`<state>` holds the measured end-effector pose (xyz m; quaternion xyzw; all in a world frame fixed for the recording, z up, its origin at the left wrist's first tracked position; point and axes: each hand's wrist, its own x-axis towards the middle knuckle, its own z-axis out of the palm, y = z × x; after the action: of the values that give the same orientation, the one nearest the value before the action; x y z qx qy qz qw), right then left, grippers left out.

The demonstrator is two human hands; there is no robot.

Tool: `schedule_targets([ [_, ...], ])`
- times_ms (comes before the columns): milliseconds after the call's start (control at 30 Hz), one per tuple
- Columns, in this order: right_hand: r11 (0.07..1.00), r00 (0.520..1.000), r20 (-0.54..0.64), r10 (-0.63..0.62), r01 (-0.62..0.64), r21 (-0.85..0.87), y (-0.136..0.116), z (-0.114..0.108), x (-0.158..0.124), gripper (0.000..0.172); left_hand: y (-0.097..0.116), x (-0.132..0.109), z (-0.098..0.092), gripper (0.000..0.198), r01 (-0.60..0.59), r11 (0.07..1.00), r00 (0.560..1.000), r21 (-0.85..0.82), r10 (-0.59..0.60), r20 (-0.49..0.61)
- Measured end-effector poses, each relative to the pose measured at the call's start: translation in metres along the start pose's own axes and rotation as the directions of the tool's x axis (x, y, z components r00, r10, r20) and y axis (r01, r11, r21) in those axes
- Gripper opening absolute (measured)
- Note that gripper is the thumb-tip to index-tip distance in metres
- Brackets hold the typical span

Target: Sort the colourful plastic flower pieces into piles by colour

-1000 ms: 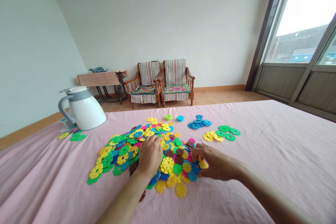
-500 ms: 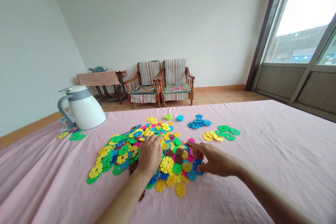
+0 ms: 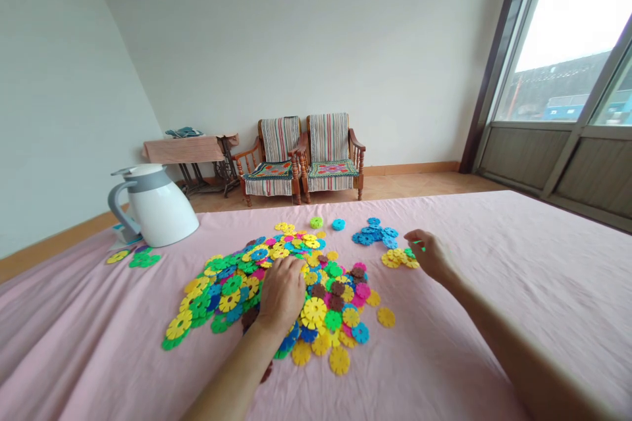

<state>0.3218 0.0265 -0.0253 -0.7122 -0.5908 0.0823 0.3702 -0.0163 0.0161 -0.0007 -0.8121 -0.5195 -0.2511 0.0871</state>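
My left hand (image 3: pixel 283 289) rests on a wide heap of notched plastic discs (image 3: pixel 315 310) in yellow, green, blue, pink and brown. Its fingers curl down into the heap, and the fingertips are hidden. To the right of the heap, my right hand (image 3: pixel 430 255) hovers with bent fingers above small groups of sorted discs. Anything it holds is hidden. Under and beside it lie yellow discs (image 3: pixel 394 258) and partly covered green discs (image 3: pixel 409 252). Just left of its fingers is a cluster of blue discs (image 3: pixel 374 234).
A lime disc stack (image 3: pixel 316 222) and a light blue one (image 3: pixel 338 225) stand behind the heap. At the left are a white jug (image 3: pixel 162 207) and a few green discs (image 3: pixel 144 259). Pink cloth (image 3: pixel 533 263) covers the surface. Two armchairs (image 3: pixel 328 145) stand by the wall.
My right hand has gone from the heap's right edge up and right to the sorted groups. Dark blue discs by its fingers are gone from there, uncovering yellow ones. My left hand stays put.
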Motion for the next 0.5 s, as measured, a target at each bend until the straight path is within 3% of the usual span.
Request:
schedule_targets([
  [267,0.956,0.993,0.114,-0.027,0.059,-0.287,0.012,-0.005,-0.006,0.022,-0.001,0.000,0.000,0.026,-0.010,1.000,1.000,0.010,0.010,-0.002],
  [500,0.906,0.998,0.028,0.052,-0.036,-0.422,0.022,-0.015,-0.006,0.024,0.000,-0.001,0.001,0.026,-0.010,1.000,1.000,0.001,0.010,-0.013],
])
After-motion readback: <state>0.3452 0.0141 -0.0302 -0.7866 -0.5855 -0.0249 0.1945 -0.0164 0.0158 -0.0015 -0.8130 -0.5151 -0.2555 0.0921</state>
